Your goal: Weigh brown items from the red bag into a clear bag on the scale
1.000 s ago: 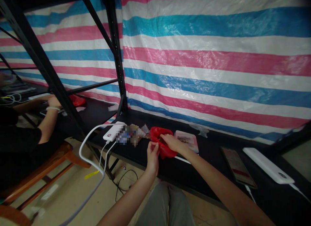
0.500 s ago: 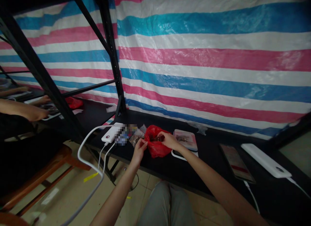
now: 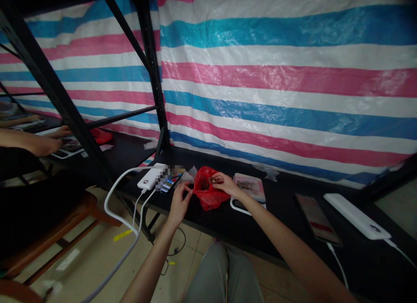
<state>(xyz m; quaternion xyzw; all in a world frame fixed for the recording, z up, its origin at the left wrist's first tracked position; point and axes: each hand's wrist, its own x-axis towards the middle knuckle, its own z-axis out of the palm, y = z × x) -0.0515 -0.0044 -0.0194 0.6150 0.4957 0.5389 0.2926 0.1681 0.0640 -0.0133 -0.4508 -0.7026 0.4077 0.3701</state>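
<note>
pinching a small brown piece point(image 3: 213, 180), the right hand point(image 3: 226, 184) sits just over the open top of a red plastic bag point(image 3: 208, 198), and its fingers are closed on the piece. the left hand point(image 3: 180, 203) is at the left side of the bag with its fingers bent, and i cannot tell if they grip the bag's edge. the bag sits on a black counter point(image 3: 276, 227), and dark brown bits point(image 3: 204, 184) lie inside it. just left of the bag is a clear plastic packet point(image 3: 188, 178), and next to that is a packet point(image 3: 171, 180) too blurred to read. a white power bank point(image 3: 150, 177) sits beside them with white cables point(image 3: 117, 198) hanging off the counter. to the right of the bag is a flat box with a pink lid point(image 3: 249, 187), and farther right lie a phone point(image 3: 317, 219) and a second white power bank point(image 3: 356, 216). far to the left, a black shelf post point(image 3: 81, 124) stands in the way of a co-worker's hand point(image 3: 42, 145) and another red bag point(image 3: 101, 136). a striped plastic sheet point(image 3: 286, 77) hangs behind it all.
</note>
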